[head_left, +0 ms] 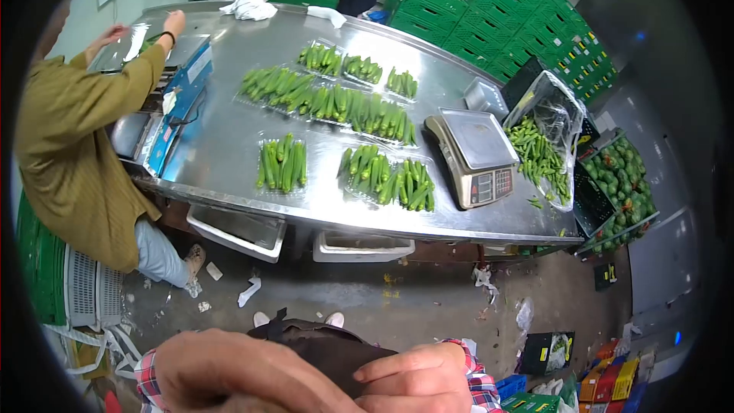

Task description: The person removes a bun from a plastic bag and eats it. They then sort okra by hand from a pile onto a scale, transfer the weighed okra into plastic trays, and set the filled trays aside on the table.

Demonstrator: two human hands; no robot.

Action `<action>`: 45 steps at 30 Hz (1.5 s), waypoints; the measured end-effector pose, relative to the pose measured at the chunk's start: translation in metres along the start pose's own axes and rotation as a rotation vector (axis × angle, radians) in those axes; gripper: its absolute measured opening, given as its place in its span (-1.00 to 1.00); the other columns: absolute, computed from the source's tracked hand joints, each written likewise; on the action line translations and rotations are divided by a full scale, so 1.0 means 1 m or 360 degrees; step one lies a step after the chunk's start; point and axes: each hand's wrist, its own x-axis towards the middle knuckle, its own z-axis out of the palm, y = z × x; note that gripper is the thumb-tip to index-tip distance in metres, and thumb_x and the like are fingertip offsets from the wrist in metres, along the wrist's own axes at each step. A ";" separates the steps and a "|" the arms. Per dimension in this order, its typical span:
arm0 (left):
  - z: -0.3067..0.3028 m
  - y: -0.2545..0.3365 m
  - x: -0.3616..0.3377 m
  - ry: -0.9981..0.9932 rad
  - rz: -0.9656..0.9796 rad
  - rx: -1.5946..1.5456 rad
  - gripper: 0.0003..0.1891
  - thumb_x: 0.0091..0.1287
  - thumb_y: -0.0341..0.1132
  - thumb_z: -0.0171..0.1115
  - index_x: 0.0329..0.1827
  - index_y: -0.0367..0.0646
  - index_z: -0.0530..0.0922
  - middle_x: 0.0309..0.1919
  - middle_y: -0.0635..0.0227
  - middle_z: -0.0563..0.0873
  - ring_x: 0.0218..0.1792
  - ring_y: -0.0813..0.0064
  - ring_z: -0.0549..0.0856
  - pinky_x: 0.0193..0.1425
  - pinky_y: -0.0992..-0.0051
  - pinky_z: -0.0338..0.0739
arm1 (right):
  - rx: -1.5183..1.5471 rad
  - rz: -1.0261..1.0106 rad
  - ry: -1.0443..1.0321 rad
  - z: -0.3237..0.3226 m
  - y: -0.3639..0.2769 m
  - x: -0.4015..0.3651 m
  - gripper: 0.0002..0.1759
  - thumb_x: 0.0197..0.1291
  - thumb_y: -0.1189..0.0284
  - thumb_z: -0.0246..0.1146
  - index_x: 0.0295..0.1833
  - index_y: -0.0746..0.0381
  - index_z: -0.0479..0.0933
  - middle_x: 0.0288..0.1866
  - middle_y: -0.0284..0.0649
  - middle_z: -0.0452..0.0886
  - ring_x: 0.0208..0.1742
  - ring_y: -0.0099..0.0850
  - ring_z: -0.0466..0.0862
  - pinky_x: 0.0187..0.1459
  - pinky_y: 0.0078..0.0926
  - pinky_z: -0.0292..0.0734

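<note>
My left hand [245, 371] is raised close to the camera at the bottom edge, its wrist bent and its fingertips out of sight. Beside it, my right hand [420, 378] has its fingers curled inward; whatever they may hold is hidden. Both hands are in front of my dark apron [325, 352], short of the steel table. Across the table lie clear trays of green okra: a long row [336, 103] in the middle, a single tray [281, 164] nearer me, and a pair [386, 176] to its right. Loose okra [535, 153] fills a plastic-lined crate by the digital scale [478, 153].
A co-worker [92, 122] handles a tray at a blue wrapping machine [183, 92] on the left. Green crates [489, 15] are stacked behind the steel table [229, 153]. White foam boxes [363, 248] stand under its front edge. Scraps litter the floor; a crate of round green produce [623, 183] stands right.
</note>
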 end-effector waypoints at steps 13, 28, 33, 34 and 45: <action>-0.111 -0.094 0.055 0.1008 -0.0104 -0.0019 -0.80 0.37 -0.23 0.07 -0.22 -0.20 0.48 -0.27 0.25 0.64 -0.25 0.53 0.60 -0.13 0.53 0.51 | 0.0965 0.0625 0.0002 0.011 0.027 -0.022 -0.65 0.02 0.59 0.24 -0.02 0.40 0.43 -0.12 -0.02 0.49 -0.20 -0.24 0.55 -0.17 -0.38 0.48; -0.093 -0.139 0.019 0.0677 -0.0181 0.0719 -0.90 0.30 -0.41 0.18 -0.26 -0.27 0.58 -0.38 0.44 0.61 -0.35 0.71 0.55 -0.24 0.69 0.45 | 0.0207 0.1542 -0.0013 0.052 0.074 -0.091 -0.63 0.08 0.48 0.29 0.02 0.34 0.44 -0.19 -0.16 0.49 -0.27 -0.40 0.56 -0.23 -0.52 0.51; -0.096 -0.146 0.019 0.0564 -0.0166 0.0931 -0.88 0.28 -0.42 0.19 -0.27 -0.33 0.58 -0.38 0.45 0.58 -0.34 0.72 0.53 -0.22 0.68 0.42 | 0.0178 0.1708 -0.0029 0.057 0.073 -0.103 -0.68 0.06 0.49 0.30 -0.04 0.34 0.48 -0.23 -0.13 0.55 -0.28 -0.32 0.61 -0.20 -0.48 0.52; -0.099 -0.148 0.018 0.0555 -0.0175 0.0953 -0.86 0.30 -0.39 0.18 -0.28 -0.31 0.58 -0.38 0.46 0.58 -0.34 0.73 0.53 -0.23 0.69 0.42 | 0.0154 0.1753 -0.0012 0.058 0.074 -0.106 -0.69 0.06 0.49 0.30 -0.06 0.33 0.50 -0.25 -0.13 0.56 -0.29 -0.32 0.61 -0.21 -0.48 0.52; -0.151 -0.162 -0.008 0.0827 -0.0506 0.0448 -0.87 0.34 -0.32 0.08 -0.27 -0.20 0.44 -0.52 0.37 0.55 -0.57 0.57 0.54 -0.50 0.56 0.47 | 0.1195 0.2129 0.1174 0.041 0.092 -0.144 -0.76 0.19 0.44 0.25 -0.08 0.32 0.46 -0.24 -0.31 0.58 -0.28 -0.59 0.53 -0.19 -0.63 0.46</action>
